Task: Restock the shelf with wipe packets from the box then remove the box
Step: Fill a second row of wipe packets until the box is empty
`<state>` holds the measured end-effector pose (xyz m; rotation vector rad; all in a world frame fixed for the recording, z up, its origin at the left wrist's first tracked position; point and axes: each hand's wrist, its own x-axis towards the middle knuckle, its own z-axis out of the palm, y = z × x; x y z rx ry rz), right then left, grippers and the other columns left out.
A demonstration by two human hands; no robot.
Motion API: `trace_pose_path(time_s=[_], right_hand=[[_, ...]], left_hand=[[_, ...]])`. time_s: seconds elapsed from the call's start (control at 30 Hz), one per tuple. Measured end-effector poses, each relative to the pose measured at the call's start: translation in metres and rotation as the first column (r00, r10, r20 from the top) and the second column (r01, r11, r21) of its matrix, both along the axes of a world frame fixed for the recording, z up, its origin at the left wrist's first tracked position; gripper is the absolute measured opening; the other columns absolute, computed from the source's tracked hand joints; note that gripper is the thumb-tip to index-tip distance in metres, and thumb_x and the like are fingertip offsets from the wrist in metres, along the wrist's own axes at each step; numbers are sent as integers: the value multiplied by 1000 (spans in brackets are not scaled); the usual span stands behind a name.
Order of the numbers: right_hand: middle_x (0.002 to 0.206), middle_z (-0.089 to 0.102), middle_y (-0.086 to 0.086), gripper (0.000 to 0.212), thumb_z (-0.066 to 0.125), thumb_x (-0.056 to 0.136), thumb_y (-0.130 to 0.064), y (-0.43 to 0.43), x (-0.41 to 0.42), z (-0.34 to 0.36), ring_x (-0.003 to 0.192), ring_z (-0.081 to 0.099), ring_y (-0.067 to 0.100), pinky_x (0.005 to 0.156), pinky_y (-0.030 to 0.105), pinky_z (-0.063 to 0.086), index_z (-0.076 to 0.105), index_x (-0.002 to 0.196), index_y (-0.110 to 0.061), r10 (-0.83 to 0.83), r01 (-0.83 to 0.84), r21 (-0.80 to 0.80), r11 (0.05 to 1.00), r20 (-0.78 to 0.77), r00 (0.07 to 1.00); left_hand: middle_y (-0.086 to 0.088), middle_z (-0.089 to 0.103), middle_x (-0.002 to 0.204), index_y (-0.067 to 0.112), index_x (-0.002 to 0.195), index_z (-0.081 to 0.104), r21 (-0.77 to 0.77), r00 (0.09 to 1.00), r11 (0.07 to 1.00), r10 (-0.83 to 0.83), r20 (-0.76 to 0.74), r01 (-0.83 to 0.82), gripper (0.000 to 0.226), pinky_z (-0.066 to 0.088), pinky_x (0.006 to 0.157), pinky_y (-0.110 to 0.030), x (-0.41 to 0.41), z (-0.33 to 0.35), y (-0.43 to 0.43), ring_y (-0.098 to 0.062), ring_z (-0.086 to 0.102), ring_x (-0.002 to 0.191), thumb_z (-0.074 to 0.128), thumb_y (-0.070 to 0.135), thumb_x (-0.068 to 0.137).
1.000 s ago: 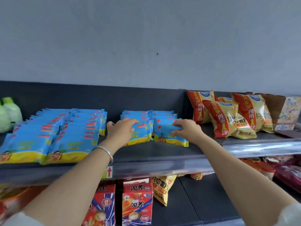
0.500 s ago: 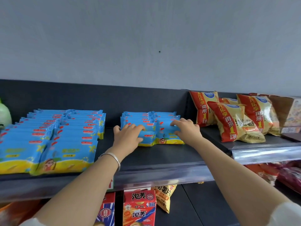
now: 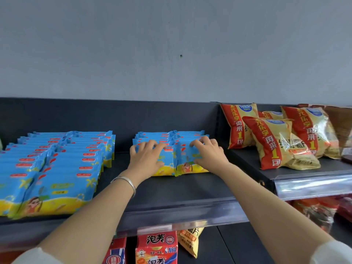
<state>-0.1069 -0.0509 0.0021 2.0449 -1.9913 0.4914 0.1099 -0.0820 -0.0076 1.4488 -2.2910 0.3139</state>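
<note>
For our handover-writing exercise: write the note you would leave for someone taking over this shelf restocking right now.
Left grip: spread flat on the front wipe packet of the middle rows.
Right grip: arched over the neighbouring front packet; hold unclear.
Done: left block stocked to the shelf front; middle rows started.
Left: fill the bare shelf front; find and remove the box, not in view.
</note>
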Motion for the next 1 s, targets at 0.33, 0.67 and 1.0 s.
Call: trace_pose_path(time_s=[0.33, 0.67, 1.0], right_hand=[[134, 35, 4, 69, 62, 83, -52, 7, 5, -5, 125, 33, 29, 96, 43, 38, 33, 141, -27, 15, -20, -38, 999, -134, 991], [134, 43, 4, 49, 58, 90, -36, 44, 3, -9, 120, 41, 31, 86, 39, 42, 46, 135, -22, -64, 60, -171, 983, -18, 998], [77, 62, 6, 18, 59, 77, -27, 130, -43, -29, 71, 60, 31, 53, 33, 45, 66, 84, -12, -102, 56, -393, 918, -96, 990]], left_hand=[[2, 33, 135, 29, 143, 24, -129, 987, 992, 31, 157, -11, 76, 22, 104, -44, -1, -4, 11, -23, 32, 125, 61, 55, 82], [9, 46, 132, 32, 127, 48, -160, 989, 976, -149, 19, 151, 37, 23, 104, -40, -28, 12, 31, -18, 38, 125, 50, 44, 92], [0, 65, 98, 19, 103, 59, -288, 900, 867, -434, -35, 407, 15, 38, 78, -37, -102, 0, 95, -26, 57, 96, 54, 26, 91]])
